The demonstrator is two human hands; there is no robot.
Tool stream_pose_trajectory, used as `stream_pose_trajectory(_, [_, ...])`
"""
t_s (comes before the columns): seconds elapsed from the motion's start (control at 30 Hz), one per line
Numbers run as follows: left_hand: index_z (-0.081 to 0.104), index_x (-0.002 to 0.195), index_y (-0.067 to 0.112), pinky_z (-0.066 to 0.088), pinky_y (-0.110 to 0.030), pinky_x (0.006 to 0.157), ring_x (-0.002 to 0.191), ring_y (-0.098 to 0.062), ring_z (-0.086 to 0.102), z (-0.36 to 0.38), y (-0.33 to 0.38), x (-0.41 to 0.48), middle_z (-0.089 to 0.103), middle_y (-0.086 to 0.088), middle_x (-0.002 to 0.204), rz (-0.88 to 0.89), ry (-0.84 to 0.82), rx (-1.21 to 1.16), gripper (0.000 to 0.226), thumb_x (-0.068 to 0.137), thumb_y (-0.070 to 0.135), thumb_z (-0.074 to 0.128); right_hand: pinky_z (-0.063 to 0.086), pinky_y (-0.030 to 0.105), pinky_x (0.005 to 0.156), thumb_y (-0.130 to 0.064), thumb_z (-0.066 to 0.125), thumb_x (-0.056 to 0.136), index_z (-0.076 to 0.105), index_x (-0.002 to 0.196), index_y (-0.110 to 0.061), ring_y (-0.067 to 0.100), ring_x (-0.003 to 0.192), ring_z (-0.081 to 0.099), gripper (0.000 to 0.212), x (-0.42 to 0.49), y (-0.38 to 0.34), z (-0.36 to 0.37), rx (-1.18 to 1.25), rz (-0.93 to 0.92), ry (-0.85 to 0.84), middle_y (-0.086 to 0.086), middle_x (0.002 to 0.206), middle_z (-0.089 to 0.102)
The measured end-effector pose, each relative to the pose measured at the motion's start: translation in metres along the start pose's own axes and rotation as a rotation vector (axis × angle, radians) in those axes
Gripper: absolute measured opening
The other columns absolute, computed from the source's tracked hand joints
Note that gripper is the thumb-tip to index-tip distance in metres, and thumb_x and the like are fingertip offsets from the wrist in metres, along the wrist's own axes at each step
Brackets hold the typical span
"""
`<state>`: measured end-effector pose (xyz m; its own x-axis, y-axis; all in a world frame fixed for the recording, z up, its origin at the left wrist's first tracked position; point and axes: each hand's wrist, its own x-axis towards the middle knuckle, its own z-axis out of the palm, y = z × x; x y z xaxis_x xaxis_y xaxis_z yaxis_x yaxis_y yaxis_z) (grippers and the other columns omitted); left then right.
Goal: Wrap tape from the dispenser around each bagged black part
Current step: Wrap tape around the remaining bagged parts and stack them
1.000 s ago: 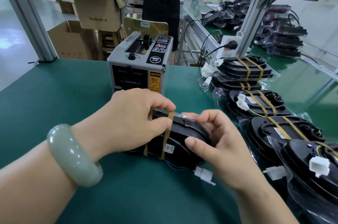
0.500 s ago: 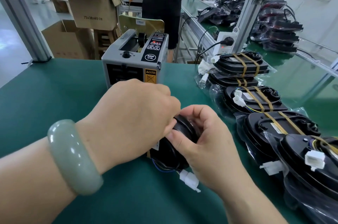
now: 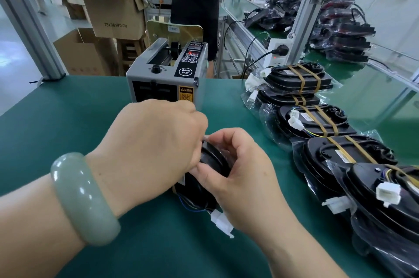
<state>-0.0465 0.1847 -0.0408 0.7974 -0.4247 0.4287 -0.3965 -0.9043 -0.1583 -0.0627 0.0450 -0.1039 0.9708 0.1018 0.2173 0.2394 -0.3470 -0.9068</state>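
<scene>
A bagged black part (image 3: 212,164) stands on its edge on the green table (image 3: 68,123), with a white connector (image 3: 222,224) and thin wires hanging out at its near end. My left hand (image 3: 149,148) covers its left side and grips it; my right hand (image 3: 242,175) clasps its right side, thumb across the rim. Most of the part and its tape are hidden by both hands. The grey tape dispenser (image 3: 167,73) sits just beyond my hands, apart from them.
A row of taped bagged black parts (image 3: 317,123) runs along the table's right side, from the far edge to the near corner. A person (image 3: 195,1) stands behind the dispenser. Cardboard boxes (image 3: 113,10) are stacked at the back left. A power strip (image 3: 277,53) hangs on a frame post.
The part lay flat with two tape bands showing; both hands have turned it up on edge and closed around it, hiding the tape. The view has shifted slightly.
</scene>
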Motion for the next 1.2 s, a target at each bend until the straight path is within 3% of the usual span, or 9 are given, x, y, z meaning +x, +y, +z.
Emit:
stream_pose_trajectory(0.13, [0.056, 0.064, 0.027, 0.049, -0.032, 0.057, 0.067, -0.012, 0.055, 0.001, -0.010, -0.014, 0.055, 0.010, 0.074, -0.179, -0.027, -0.380, 0.013, 0.074, 0.033, 0.050, 0.054, 0.019, 0.070, -0.036, 0.081, 0.067, 0.053, 0.094, -0.039, -0.002, 0.080, 0.066, 0.039, 0.000, 0.002, -0.001, 0.012, 0.012, 0.003, -0.024, 0.092, 0.067])
stream_pose_trajectory(0.27, [0.062, 0.059, 0.030, 0.036, -0.002, 0.069, 0.085, 0.004, 0.053, 0.014, -0.013, -0.017, 0.058, 0.018, 0.089, -0.331, 0.035, -0.569, 0.009, 0.068, 0.032, 0.059, 0.050, 0.012, 0.067, -0.032, 0.083, 0.068, 0.052, 0.094, -0.039, -0.004, 0.079, 0.064, 0.040, -0.001, 0.001, -0.003, -0.014, 0.012, 0.018, -0.029, 0.093, 0.064])
stream_pose_trajectory(0.47, [0.068, 0.063, 0.035, 0.033, 0.003, 0.062, 0.078, 0.011, 0.056, 0.017, -0.013, -0.016, 0.060, 0.024, 0.091, -0.484, 0.086, -0.812, 0.007, 0.065, 0.032, 0.061, 0.049, 0.011, 0.064, -0.029, 0.081, 0.071, 0.050, 0.094, -0.040, -0.002, 0.075, 0.064, 0.040, -0.003, 0.000, -0.002, -0.004, 0.008, 0.023, -0.028, 0.090, 0.065])
stream_pose_trajectory(0.63, [0.068, 0.070, 0.036, 0.044, -0.008, 0.060, 0.073, -0.003, 0.062, 0.012, -0.015, -0.015, 0.065, 0.022, 0.091, -0.493, 0.113, -0.889, 0.004, 0.071, 0.039, 0.066, 0.056, 0.038, 0.085, -0.018, 0.073, 0.075, 0.056, 0.093, -0.037, 0.003, 0.089, 0.065, 0.031, -0.003, 0.005, 0.002, 0.153, 0.014, 0.004, -0.020, 0.099, 0.067])
stream_pose_trajectory(0.8, [0.066, 0.068, 0.026, 0.037, -0.003, 0.076, 0.084, 0.002, 0.056, 0.007, -0.005, -0.021, 0.063, 0.013, 0.095, -0.200, 0.235, -0.569, 0.009, 0.075, 0.021, 0.062, 0.044, 0.030, 0.102, -0.024, 0.064, 0.075, 0.071, 0.087, -0.029, -0.005, 0.117, 0.054, 0.015, -0.003, 0.007, 0.006, 0.237, 0.001, 0.019, -0.013, 0.121, 0.062])
stream_pose_trajectory(0.93, [0.070, 0.078, 0.006, 0.047, -0.041, 0.085, 0.099, -0.027, 0.060, 0.013, 0.000, -0.029, 0.065, -0.009, 0.104, 0.092, 0.264, -0.293, 0.021, 0.088, 0.017, 0.055, 0.040, 0.014, 0.096, -0.027, 0.055, 0.080, 0.072, 0.074, -0.022, -0.012, 0.123, 0.045, 0.019, -0.002, 0.007, 0.008, 0.273, -0.010, 0.061, -0.009, 0.112, 0.068])
stream_pose_trajectory(1.0, [0.072, 0.082, 0.007, 0.046, -0.045, 0.086, 0.109, -0.028, 0.059, 0.015, -0.001, -0.031, 0.066, -0.010, 0.107, 0.125, 0.251, -0.298, 0.019, 0.088, 0.016, 0.056, 0.040, 0.014, 0.093, -0.029, 0.053, 0.083, 0.072, 0.075, -0.021, -0.011, 0.123, 0.046, 0.022, -0.002, 0.008, 0.009, 0.297, -0.020, 0.100, -0.019, 0.105, 0.069])
stream_pose_trajectory(1.1, [0.074, 0.088, 0.014, 0.043, -0.032, 0.097, 0.115, -0.018, 0.056, 0.015, 0.000, -0.035, 0.064, -0.004, 0.111, 0.049, 0.216, -0.509, 0.022, 0.083, 0.020, 0.054, 0.041, 0.016, 0.092, -0.030, 0.052, 0.084, 0.074, 0.079, -0.022, -0.008, 0.121, 0.050, 0.024, -0.002, 0.008, 0.014, 0.313, -0.042, 0.162, -0.023, 0.101, 0.068])
stream_pose_trajectory(1.2, [0.070, 0.090, 0.025, 0.038, -0.006, 0.089, 0.102, 0.005, 0.056, 0.012, -0.003, -0.032, 0.064, 0.008, 0.108, -0.172, 0.240, -0.793, 0.019, 0.081, 0.029, 0.054, 0.043, 0.021, 0.090, -0.025, 0.054, 0.081, 0.073, 0.074, -0.023, -0.007, 0.116, 0.054, 0.020, 0.000, 0.008, 0.018, 0.326, -0.048, 0.223, -0.028, 0.102, 0.067])
